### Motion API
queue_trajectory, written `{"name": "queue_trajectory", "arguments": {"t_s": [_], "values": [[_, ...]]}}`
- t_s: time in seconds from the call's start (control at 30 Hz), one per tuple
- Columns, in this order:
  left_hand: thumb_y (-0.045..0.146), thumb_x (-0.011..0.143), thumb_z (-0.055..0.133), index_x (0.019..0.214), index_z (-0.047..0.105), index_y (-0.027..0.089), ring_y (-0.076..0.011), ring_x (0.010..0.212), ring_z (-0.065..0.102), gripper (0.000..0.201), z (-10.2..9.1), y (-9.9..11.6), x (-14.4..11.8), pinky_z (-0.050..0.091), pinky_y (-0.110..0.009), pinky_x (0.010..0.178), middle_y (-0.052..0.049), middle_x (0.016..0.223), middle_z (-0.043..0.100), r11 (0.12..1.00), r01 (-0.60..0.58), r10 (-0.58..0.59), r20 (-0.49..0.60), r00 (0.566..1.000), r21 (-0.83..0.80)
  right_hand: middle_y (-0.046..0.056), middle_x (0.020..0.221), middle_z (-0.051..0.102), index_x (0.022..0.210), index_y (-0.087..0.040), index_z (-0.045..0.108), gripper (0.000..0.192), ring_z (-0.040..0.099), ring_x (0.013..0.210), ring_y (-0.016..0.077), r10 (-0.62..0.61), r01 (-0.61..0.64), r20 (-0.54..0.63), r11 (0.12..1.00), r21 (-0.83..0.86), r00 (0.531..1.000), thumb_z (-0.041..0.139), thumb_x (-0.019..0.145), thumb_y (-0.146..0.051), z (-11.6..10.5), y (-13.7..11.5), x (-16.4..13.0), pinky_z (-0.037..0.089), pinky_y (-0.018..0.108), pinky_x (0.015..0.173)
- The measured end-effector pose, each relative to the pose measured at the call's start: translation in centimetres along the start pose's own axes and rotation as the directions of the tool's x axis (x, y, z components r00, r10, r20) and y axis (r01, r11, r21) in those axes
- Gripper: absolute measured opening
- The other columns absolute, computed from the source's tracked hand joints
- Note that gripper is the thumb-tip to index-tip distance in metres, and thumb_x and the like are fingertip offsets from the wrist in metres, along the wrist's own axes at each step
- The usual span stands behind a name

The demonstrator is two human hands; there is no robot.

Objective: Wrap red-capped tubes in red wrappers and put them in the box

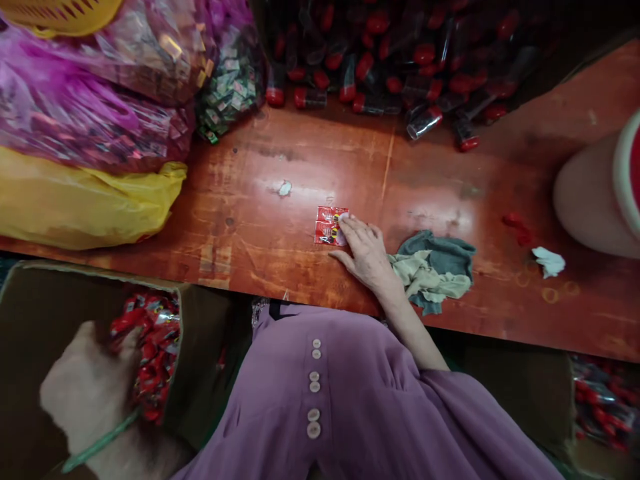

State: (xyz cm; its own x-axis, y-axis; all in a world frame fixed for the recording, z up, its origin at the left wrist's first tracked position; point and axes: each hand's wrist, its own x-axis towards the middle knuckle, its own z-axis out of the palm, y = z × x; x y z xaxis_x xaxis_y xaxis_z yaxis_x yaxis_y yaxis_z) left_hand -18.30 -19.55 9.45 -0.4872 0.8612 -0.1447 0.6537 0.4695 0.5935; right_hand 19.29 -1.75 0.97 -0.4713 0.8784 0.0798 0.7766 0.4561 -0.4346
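On the wooden table, two small red packets (326, 232) with printed markings lie side by side. The fingertips of my right hand (367, 250) rest on their right edge, with the fingers stretched out and the thumb apart. Something pale, perhaps a finger cover, shows at a fingertip. Down at the left, my left hand (93, 380) reaches into a cardboard box (200, 333) holding a heap of shiny red packets (157, 353). Motion smears that hand, so whether its fingers hold a packet cannot be seen. A green bangle (103, 441) circles its wrist.
Grey and beige cloths (435, 270) lie beside my right forearm. Clear tubes with red caps (370, 100) pile up at the back. Filled plastic bags (95, 127) and a yellow bag (85, 200) stand left; a pale bucket (595, 190) stands right, near a crumpled white scrap (549, 261).
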Motion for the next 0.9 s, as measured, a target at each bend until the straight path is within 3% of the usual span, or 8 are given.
{"name": "queue_trajectory", "arguments": {"t_s": [0.1, 0.17, 0.23, 0.37, 0.57, 0.7, 0.8, 0.9], "values": [[0.039, 0.074, 0.069, 0.113, 0.063, 0.05, -0.0436, 0.113, 0.06, 0.042, 3.0, 1.9, 1.3, 0.045, -0.058, 0.078, 0.005, 0.085, 0.073, 0.977, -0.052, 0.109, -0.272, 0.956, 0.206, 0.018, 0.141, 0.058, 0.133, -0.014, 0.058, 0.04, 0.051, 0.133, 0.0307, 0.009, -0.006, 0.041, 0.998, -0.064, 0.999, 0.05, 0.098, -0.032, 0.8, 0.6, 0.2, 0.034, 0.052, 0.108], [0.036, 0.081, 0.068, 0.129, 0.058, 0.042, -0.0382, 0.115, 0.062, 0.049, 7.3, 4.7, 2.6, 0.047, -0.056, 0.092, 0.002, 0.119, 0.071, 0.935, -0.332, 0.351, -0.194, 0.916, 0.124, 0.017, 0.138, 0.061, 0.129, -0.015, 0.062, 0.035, 0.054, 0.13, 0.0286, -0.004, 0.007, 0.033, 0.996, -0.092, 0.999, 0.045, 0.1, -0.027, 1.3, 0.8, 0.2, 0.037, 0.048, 0.105], [0.029, 0.086, 0.066, 0.129, 0.061, 0.031, -0.0294, 0.112, 0.066, 0.044, 12.2, 8.1, 4.0, 0.051, -0.047, 0.097, -0.003, 0.126, 0.069, 0.755, -0.655, 0.654, -0.058, 0.754, 0.004, 0.016, 0.136, 0.062, 0.126, -0.016, 0.064, 0.034, 0.055, 0.129, 0.0273, -0.027, 0.029, 0.024, 0.992, -0.119, 0.999, 0.043, 0.101, -0.022, 1.6, 0.9, 0.2, 0.039, 0.046, 0.102], [0.023, 0.093, 0.056, 0.128, 0.061, 0.011, -0.0293, 0.125, 0.059, 0.038, 19.7, 14.0, 6.3, 0.048, -0.046, 0.107, -0.018, 0.134, 0.062, 0.507, -0.859, 0.856, 0.161, 0.492, -0.071, 0.015, 0.133, 0.065, 0.12, -0.016, 0.066, 0.031, 0.056, 0.125, 0.0261, -0.076, 0.082, 0.044, 0.986, -0.148, 0.996, 0.045, 0.099, -0.017, 1.5, 1.0, 0.5, 0.042, 0.043, 0.099], [0.008, 0.093, 0.043, 0.116, 0.068, 0.014, -0.0285, 0.128, 0.056, 0.035, 22.1, 16.2, 8.1, 0.045, -0.05, 0.109, -0.016, 0.131, 0.064, 0.416, -0.909, 0.89, 0.203, 0.407, -0.004, 0.015, 0.127, 0.068, 0.115, -0.016, 0.067, 0.026, 0.061, 0.116, 0.0251, -0.077, 0.09, 0.121, 0.99, -0.106, 0.99, 0.047, 0.098, -0.017, -0.4, 0.2, 1.1, 0.047, 0.04, 0.092], [0.009, 0.093, 0.046, 0.089, 0.071, 0.016, -0.0258, 0.098, 0.064, 0.027, 22.2, 16.1, 8.3, 0.053, -0.041, 0.084, -0.013, 0.107, 0.072, 0.379, -0.925, 0.915, 0.137, 0.379, 0.031, 0.009, 0.097, 0.073, 0.099, -0.019, 0.067, 0.023, 0.064, 0.088, 0.0206, -0.104, 0.102, 0.19, 0.995, 0.018, 0.976, 0.046, 0.1, -0.026, -4.3, 2.6, 3.4, 0.049, 0.036, 0.082], [0.012, 0.094, 0.048, 0.074, 0.066, 0.017, -0.02, 0.075, 0.059, 0.027, 22.6, 16.0, 8.4, 0.05, -0.033, 0.069, -0.01, 0.086, 0.07, 0.4, -0.916, 0.907, 0.127, 0.401, 0.037, 0.009, 0.087, 0.07, 0.089, -0.018, 0.064, 0.022, 0.062, 0.083, 0.0218, 0.087, -0.087, -0.003, 0.993, -0.081, 0.996, 0.048, 0.098, -0.028, -7.5, 7.1, 7.6, 0.048, 0.039, 0.082], [0.022, 0.095, 0.054, 0.079, 0.066, 0.017, -0.0178, 0.072, 0.058, 0.021, 22.7, 15.8, 8.3, 0.049, -0.03, 0.068, -0.008, 0.084, 0.068, 0.4, -0.916, 0.911, 0.106, 0.398, 0.002, 0.012, 0.092, 0.069, 0.106, -0.014, 0.057, 0.027, 0.064, 0.089, 0.0262, 0.478, -0.49, -0.216, 0.871, -0.004, 0.851, 0.061, 0.092, -0.036, -9.2, 11.8, 12.5, 0.049, 0.042, 0.084]]}}
